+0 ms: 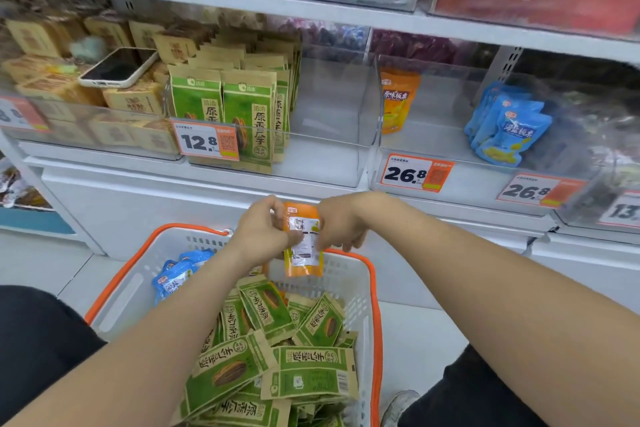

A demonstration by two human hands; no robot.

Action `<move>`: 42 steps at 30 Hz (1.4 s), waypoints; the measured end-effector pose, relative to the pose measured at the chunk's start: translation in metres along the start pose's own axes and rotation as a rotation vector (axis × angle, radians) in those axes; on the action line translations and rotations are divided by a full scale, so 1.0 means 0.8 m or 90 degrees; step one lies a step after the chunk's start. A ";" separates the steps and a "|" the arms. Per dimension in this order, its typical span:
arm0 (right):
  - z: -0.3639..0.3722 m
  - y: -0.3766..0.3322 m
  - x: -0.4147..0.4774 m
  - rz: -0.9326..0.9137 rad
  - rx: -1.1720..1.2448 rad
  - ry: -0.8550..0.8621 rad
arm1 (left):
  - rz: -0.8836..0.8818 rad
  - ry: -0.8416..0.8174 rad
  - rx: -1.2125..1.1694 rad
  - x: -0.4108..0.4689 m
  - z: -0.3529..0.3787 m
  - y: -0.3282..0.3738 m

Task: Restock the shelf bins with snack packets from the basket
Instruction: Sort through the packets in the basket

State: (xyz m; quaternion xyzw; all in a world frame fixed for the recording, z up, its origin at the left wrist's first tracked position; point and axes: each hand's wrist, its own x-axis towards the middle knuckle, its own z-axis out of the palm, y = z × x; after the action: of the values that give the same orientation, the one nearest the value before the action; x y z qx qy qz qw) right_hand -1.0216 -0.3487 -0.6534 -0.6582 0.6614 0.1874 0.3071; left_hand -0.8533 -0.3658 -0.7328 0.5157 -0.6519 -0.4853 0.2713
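Store shelving (311, 7) in white fills the background, carrying clear plastic bins side by side. The middle bin (332, 156) has green packets (242, 114) standing upright along its left side, behind a 12.8 price tag (206, 142). The bin to the right (433, 142) has one orange pouch (398, 100) leaning at its left wall and a cluster of blue pouches (505, 132) toward its right end, with a 26.8 tag (415, 173) on its front edge. A phone (119, 68) lies face up on brown packets (131, 99) in the left bin.

Below the shelf, a white basket (375, 305) with an orange rim sits on the floor. It holds a loose pile of green snack packets (277, 350) and a few blue packets (176, 276) at its far left corner.

Above the basket's far rim, both hands hold one orange packet (304, 253) upright, its printed label facing the camera. The left hand (263, 232) grips the packet's left edge, fingers curled, with the thumb lying over the front. The right hand (341, 225) pinches the right edge, its other fingers curled downward behind the packet. The packet sits between the two hands, its lower half hanging free below the fingers.
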 end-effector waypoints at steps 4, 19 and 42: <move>-0.013 -0.009 -0.033 -0.023 0.126 -0.032 | -0.062 0.022 -0.184 -0.023 0.002 0.041; -0.089 0.013 -0.102 -0.119 0.598 0.288 | 0.140 0.132 -0.260 -0.012 -0.011 0.148; -0.152 0.157 -0.052 0.123 0.894 0.636 | 0.332 0.114 0.235 0.080 0.061 0.228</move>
State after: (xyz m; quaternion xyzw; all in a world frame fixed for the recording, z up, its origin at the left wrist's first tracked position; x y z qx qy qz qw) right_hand -1.1673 -0.3891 -0.5559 -0.2626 0.7342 -0.5502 0.2986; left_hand -0.9905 -0.4089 -0.5943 0.4124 -0.8125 -0.2256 0.3448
